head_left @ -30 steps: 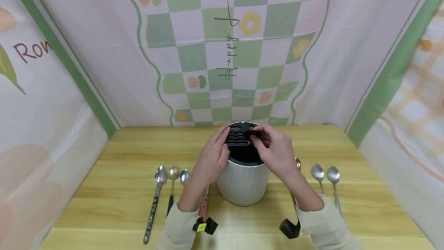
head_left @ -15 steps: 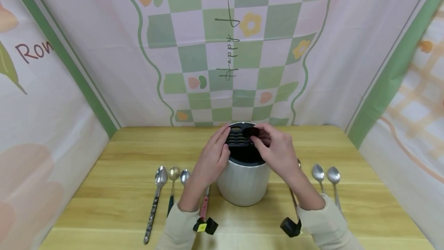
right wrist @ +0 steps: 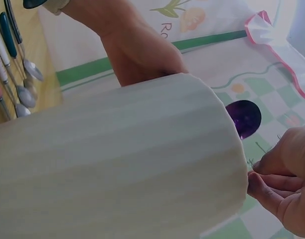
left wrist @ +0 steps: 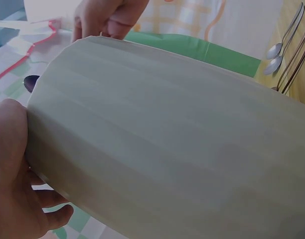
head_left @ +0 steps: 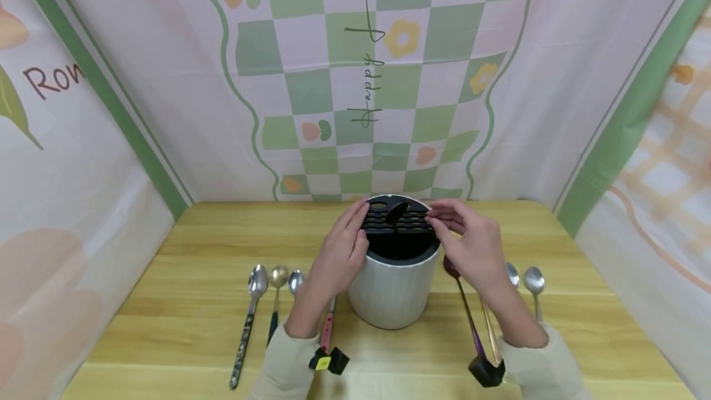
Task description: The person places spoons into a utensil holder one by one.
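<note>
A pale ribbed utensil holder (head_left: 391, 298) stands upright with a black slotted insert (head_left: 374, 222) across the back of its mouth. A glossy dark purple spoon (right wrist: 245, 119) sits in the insert, its bowl (head_left: 397, 212) up and leaning slightly; its handle is hidden inside. My left hand (head_left: 340, 255) grips the holder's left rim, thumb in front and fingers farther back. At the right rim my right hand (head_left: 471, 245) pinches the edge with thumb and fingertips, apart from the spoon.
Left of the holder lie a silver spoon with a patterned handle (head_left: 244, 326), a gold one (head_left: 279, 276), another silver one (head_left: 296, 281) and a pink handle (head_left: 328, 326). On the right are a purple spoon (head_left: 466, 307), a gold handle (head_left: 490, 332) and silver spoons (head_left: 534, 279). Printed cloth hangs behind.
My right hand has let go of the dark spoon and moved right to the rim. The spoon now stays in the insert by itself. My left hand has kept its place.
</note>
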Available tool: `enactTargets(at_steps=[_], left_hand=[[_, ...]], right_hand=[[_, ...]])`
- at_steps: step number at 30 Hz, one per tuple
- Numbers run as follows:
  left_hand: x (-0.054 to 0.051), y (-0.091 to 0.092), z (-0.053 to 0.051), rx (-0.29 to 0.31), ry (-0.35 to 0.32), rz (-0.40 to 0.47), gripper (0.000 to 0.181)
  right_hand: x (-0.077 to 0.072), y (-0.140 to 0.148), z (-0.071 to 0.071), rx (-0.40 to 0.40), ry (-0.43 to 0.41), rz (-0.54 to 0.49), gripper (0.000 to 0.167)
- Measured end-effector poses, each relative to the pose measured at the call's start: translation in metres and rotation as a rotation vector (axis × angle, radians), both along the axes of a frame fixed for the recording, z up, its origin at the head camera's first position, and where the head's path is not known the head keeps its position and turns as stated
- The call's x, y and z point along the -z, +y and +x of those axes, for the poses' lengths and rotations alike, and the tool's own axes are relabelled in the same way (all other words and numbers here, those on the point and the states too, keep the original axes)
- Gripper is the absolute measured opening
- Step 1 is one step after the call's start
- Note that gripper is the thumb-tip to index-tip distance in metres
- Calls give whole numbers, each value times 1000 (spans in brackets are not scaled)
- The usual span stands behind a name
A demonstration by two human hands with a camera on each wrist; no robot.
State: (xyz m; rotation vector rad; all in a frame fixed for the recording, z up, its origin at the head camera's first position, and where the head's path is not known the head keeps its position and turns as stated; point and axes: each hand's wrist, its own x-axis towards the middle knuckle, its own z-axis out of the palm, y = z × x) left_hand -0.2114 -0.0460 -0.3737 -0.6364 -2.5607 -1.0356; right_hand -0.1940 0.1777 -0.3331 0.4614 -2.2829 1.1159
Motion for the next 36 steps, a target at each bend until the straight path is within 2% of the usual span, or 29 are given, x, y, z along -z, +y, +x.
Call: enactTargets(at_steps=[3,12,14,19,21,25,36], left_hand=[[-1,0,0,1,0,-2,51],[-1,0,0,2,-2,-7,51],[-1,0,0,5,-6,-3,51],[1,0,0,4,-23,1,51],[1,0,0,4,-25,0,51],[1,0,1,4,-22,0,51],[0,-1,0,2,4,-2,51]], right_hand=[[4,8,1,29,18,9,22],[20,25,1,48,59,8,20],[24,29,1,53,6,44,18],[38,44,0,50,-234,171,14],[45,51,-1,53,-298,212,16],[59,62,-5,45,-353,265,17],[91,76,-13,53,-403,400,9]])
